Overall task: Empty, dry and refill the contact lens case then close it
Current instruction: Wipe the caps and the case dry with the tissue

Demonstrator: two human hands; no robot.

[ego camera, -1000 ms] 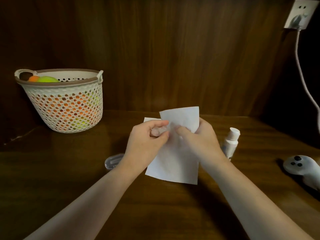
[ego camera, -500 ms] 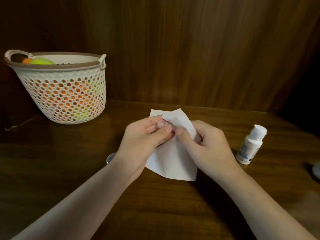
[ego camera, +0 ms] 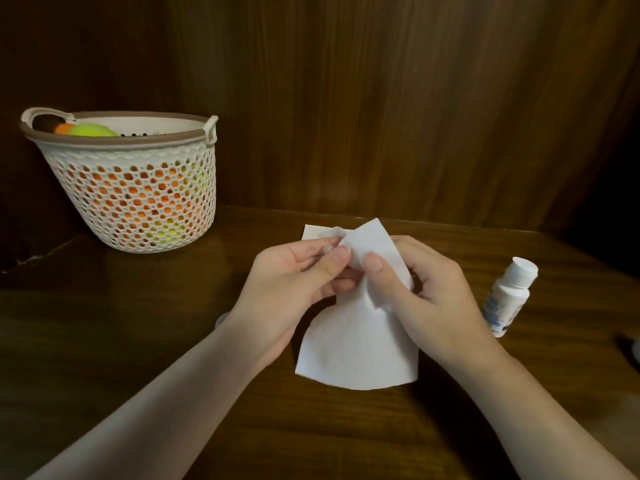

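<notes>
My left hand [ego camera: 298,282] pinches a small contact lens case part between thumb and fingers; it is almost wholly hidden by fingers and paper. A white tissue [ego camera: 356,344] hangs from both hands above the wooden table [ego camera: 138,341]. My right hand [ego camera: 419,289] grips the tissue's upper part, its thumb pressing the paper against what the left hand holds. Behind my left wrist a clear plastic piece [ego camera: 221,318] lies on the table, only its edge showing. A white solution bottle [ego camera: 509,296] with its cap on stands tilted to the right of my right hand.
A white mesh basket [ego camera: 138,188] holding orange and yellow-green balls stands at the back left against the wooden wall. A dark object's edge [ego camera: 633,348] shows at the far right of the table.
The tissue has folded down over my fingers, and both hands have sunk a little toward the table. The view has swung left, so the socket, cable and controller have left the frame.
</notes>
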